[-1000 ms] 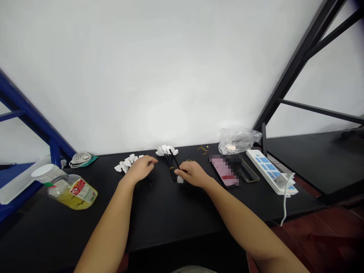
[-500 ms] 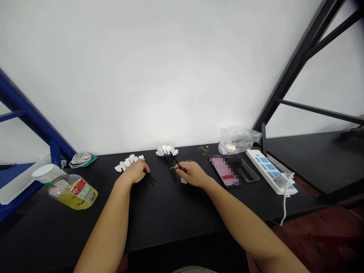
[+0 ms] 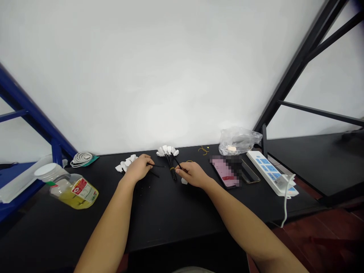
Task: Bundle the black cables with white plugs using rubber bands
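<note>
The head view looks forward and down from above the near side of the black table point(image 3: 159, 216) — left hand point(image 3: 140, 168) and right hand point(image 3: 193, 174) mid-frame, white wall point(image 3: 170, 76) far behind.

Black desk point(image 3: 170, 216) is running along the wall, carrying a lidded jar point(image 3: 74, 194) of yellow liquid at left, a coiled white cable point(image 3: 81, 159) lying behind it. Mid-desk, a cluster of white-headed black sticks point(image 3: 124, 164) is lying left of a banded bundle point(image 3: 168, 153) of the same. Right side: thin yellowish bands point(image 3: 203, 151), clear plastic bag point(image 3: 241, 137), pink-screened phone point(image 3: 221, 167), dark flat case point(image 3: 250, 171) and white power strip point(image 3: 260, 165) are sitting there.
</note>
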The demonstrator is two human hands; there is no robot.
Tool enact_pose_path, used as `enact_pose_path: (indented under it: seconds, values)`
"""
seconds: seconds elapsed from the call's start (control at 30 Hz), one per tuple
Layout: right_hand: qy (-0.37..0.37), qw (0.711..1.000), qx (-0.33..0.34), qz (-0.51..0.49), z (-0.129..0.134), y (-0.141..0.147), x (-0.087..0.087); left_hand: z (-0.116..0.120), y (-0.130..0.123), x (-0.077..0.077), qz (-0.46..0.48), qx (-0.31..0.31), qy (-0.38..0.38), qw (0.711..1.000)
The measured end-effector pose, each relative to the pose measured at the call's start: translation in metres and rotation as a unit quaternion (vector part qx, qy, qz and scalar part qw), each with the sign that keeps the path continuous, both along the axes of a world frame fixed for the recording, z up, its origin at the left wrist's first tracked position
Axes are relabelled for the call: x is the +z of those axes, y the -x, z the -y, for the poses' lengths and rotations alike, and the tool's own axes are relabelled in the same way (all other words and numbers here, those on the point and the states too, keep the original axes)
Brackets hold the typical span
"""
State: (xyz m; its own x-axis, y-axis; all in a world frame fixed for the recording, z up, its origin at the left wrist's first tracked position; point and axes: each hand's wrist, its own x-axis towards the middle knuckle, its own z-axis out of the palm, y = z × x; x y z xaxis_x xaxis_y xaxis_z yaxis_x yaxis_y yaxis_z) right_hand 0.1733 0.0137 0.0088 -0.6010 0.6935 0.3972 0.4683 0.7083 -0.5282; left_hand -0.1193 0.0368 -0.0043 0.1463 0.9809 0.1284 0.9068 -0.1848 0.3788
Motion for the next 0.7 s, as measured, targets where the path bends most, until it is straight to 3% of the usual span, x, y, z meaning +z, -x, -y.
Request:
enact_pose_path:
  seconds: [0.13,0.3,0.5,0.7]
  values:
    - [0.001,1.0,-0.003,-0.001,0.001,0.0,0.001,0.004,-0.008,0.012,0.088,0.005,-0.087,0.992]
    - [-0.009,1.0,0.009,-0.025,0.002,-0.001,0.0,0.018,-0.038,0.028,0.242,-0.047,-0.206,0.947]
    - [-0.052,0.994,0.001,-0.095,0.002,0.0,-0.007,0.042,-0.08,0.035,0.306,-0.112,-0.112,0.939]
    - [-0.025,0.996,0.016,-0.079,0.0,0.005,-0.014,0.048,-0.091,0.034,0.354,-0.142,-0.037,0.924]
